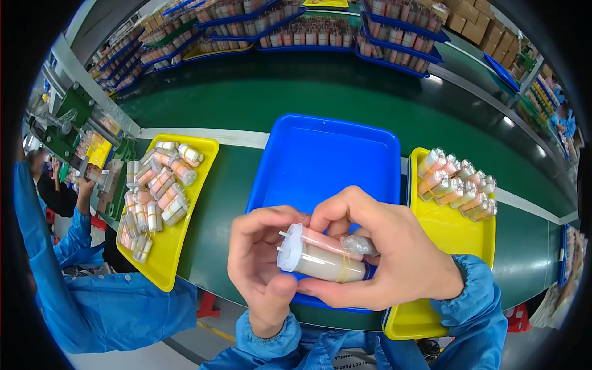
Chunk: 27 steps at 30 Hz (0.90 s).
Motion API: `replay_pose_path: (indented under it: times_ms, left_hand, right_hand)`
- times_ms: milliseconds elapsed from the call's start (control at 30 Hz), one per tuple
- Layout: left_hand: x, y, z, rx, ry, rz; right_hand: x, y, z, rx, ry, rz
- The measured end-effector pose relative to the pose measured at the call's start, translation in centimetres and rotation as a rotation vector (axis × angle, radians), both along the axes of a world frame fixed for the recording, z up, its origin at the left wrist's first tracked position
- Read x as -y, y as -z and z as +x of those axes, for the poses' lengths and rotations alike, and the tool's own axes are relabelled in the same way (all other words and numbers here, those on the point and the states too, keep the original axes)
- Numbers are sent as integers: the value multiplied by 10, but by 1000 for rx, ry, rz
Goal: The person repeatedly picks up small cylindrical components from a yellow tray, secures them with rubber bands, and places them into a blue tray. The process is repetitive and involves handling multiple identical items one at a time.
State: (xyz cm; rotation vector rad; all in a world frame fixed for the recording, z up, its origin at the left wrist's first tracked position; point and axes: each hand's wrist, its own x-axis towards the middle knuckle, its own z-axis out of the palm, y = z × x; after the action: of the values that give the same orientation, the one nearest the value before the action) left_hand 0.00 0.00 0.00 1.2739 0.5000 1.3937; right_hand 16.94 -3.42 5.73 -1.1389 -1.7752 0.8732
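Over the near part of a blue tray (pixel 327 163), both my hands are closed around a twin-tube cartridge (pixel 327 264). It has one pink and one off-white tube, a white end cap with two small prongs pointing left, and a yellow rubber band near its right end. My right hand (pixel 407 253) grips the banded end between thumb and fingers. Beside its fingers sits a crumpled clear plastic wad (pixel 359 245) against the pink tube. My left hand (pixel 254 265) curls around the capped end, its thumb at the lower side; part of its fingertips is hidden behind the cartridge.
Left, a yellow tray (pixel 185 228) holds several cartridges lying loosely. Right, another yellow tray (pixel 444 259) carries several standing in rows. Stacked blue trays (pixel 296 48) of cartridges line the back of the green bench (pixel 271 86). A co-worker's blue sleeve (pixel 123 305) and a green press (pixel 77 114) are at left.
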Motion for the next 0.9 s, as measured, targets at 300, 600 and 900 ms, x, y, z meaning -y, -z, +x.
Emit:
replay_pose_path:
  times_ms: [300, 600, 900]
  left_hand:
    - [-3, 0, 2, 19, -6, -87]
    - [-3, 4, 6, -68, 239, -240]
    - [2, 5, 17, 219, 456, -398]
  right_hand:
    - [3, -4, 2, -91, 6, -156]
    - [-7, 12, -4, -68, 87, 84]
    - [6, -26, 37, -474, 283, 305]
